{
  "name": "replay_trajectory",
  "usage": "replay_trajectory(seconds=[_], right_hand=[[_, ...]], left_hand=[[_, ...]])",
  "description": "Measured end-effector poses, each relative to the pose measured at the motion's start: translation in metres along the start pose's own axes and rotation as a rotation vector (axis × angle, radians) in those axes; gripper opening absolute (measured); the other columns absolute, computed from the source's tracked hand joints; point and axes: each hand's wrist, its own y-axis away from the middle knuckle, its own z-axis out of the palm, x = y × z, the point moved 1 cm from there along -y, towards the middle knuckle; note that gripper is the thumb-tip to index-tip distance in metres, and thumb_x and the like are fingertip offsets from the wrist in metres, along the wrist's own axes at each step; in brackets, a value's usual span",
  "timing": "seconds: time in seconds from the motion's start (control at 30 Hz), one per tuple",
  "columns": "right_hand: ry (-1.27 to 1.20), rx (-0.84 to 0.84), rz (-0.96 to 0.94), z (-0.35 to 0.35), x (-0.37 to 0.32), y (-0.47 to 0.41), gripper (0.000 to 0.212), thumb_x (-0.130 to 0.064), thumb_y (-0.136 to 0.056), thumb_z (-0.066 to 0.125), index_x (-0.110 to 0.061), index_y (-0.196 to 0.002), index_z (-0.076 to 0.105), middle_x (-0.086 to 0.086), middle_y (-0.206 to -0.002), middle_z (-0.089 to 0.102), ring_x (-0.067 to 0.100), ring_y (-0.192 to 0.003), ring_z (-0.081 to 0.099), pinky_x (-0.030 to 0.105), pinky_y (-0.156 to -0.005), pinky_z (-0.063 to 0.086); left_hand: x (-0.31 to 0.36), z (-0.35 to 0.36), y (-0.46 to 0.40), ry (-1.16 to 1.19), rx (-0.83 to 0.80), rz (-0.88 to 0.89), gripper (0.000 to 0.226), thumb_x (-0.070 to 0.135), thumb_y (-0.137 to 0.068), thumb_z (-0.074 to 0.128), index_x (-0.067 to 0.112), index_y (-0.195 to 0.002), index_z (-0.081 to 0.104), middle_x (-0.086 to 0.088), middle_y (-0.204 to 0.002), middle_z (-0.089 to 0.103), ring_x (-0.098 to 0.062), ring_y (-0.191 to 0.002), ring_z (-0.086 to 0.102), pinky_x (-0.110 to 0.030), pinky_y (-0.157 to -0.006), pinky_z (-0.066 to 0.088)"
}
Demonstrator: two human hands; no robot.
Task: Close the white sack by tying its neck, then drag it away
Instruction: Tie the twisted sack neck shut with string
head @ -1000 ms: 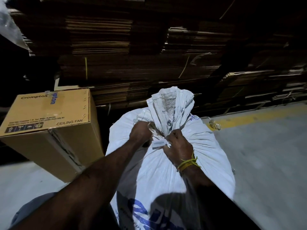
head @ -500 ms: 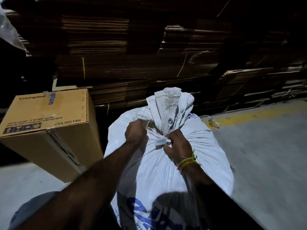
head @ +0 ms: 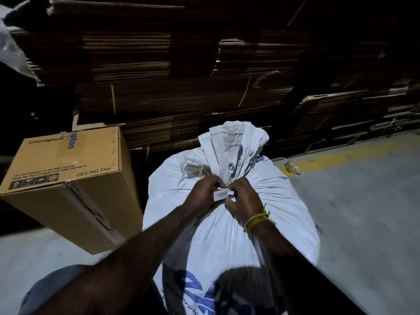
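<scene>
A full white woven sack (head: 227,223) with blue print stands on the floor in front of me. Its gathered neck (head: 231,151) rises above my hands, a metal eyelet showing on it. My left hand (head: 204,192) and my right hand (head: 244,198) meet at the neck's base. Both pinch a white tie strip (head: 221,194) there, fingers curled round it. A yellow thread band circles my right wrist.
A brown Crompton ceiling fan carton (head: 68,178) sits tilted just left of the sack. Stacks of flattened cardboard (head: 181,87) form a wall behind. Grey concrete floor (head: 363,212) with a yellow line (head: 341,155) stretches to the right.
My left hand has moved right from the sack's left shoulder to meet my right hand at the tie. The neck looks more tightly gathered.
</scene>
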Motion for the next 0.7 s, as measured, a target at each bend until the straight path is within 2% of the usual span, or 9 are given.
replay_trajectory(seconds=[0.07,0.17,0.27,0.43,0.57,0.7], right_hand=[[-0.008,-0.013,-0.001,0.001,0.002,0.0,0.016,-0.018,-0.066,0.06,-0.016,-0.082,0.058,0.002,-0.087,0.051,0.018,-0.071,0.054,0.029,-0.06,0.044],[-0.004,-0.032,-0.018,0.0,0.006,0.002,0.018,-0.024,-0.066,0.056,-0.015,-0.082,0.058,0.002,-0.088,0.051,0.019,-0.07,0.054,0.029,-0.06,0.045],[0.004,-0.044,-0.021,0.001,0.008,0.004,0.018,-0.022,-0.067,0.057,-0.014,-0.083,0.059,0.002,-0.088,0.052,0.019,-0.071,0.054,0.028,-0.059,0.044],[0.047,-0.048,-0.045,0.001,0.008,0.005,0.019,-0.027,-0.069,0.056,-0.015,-0.084,0.059,0.002,-0.089,0.052,0.019,-0.071,0.055,0.029,-0.057,0.044],[0.06,-0.038,-0.047,-0.002,0.008,0.003,0.017,-0.026,-0.068,0.059,-0.017,-0.082,0.056,0.0,-0.085,0.051,0.017,-0.068,0.052,0.028,-0.055,0.04],[0.069,-0.061,-0.072,-0.002,0.012,0.005,0.017,-0.019,-0.067,0.064,-0.019,-0.08,0.053,-0.001,-0.082,0.048,0.019,-0.067,0.049,0.027,-0.054,0.037]], left_hand=[[-0.002,0.002,-0.002,-0.053,0.017,0.001,0.022,0.034,-0.076,0.075,0.015,-0.083,0.067,-0.001,-0.078,0.069,-0.007,-0.07,0.059,-0.026,-0.061,0.043],[-0.001,0.004,-0.002,-0.009,0.008,-0.051,0.028,0.037,-0.077,0.062,0.01,-0.077,0.068,-0.004,-0.073,0.071,-0.003,-0.066,0.058,-0.026,-0.061,0.045],[-0.003,0.004,-0.004,-0.03,-0.008,-0.064,0.017,0.031,-0.08,0.067,0.018,-0.069,0.067,0.005,-0.066,0.066,0.003,-0.062,0.054,-0.022,-0.059,0.041],[-0.003,-0.002,-0.014,-0.121,-0.059,-0.087,0.018,0.023,-0.078,0.07,0.008,-0.069,0.07,-0.002,-0.066,0.07,-0.01,-0.06,0.06,-0.031,-0.059,0.045],[-0.003,-0.005,-0.019,-0.121,-0.059,-0.123,0.021,0.015,-0.079,0.073,0.0,-0.065,0.066,-0.005,-0.06,0.062,-0.012,-0.057,0.055,-0.028,-0.055,0.039],[-0.007,-0.006,-0.018,-0.159,-0.051,-0.166,0.02,0.018,-0.078,0.076,0.002,-0.068,0.07,-0.011,-0.068,0.071,-0.022,-0.067,0.068,-0.03,-0.058,0.046]])
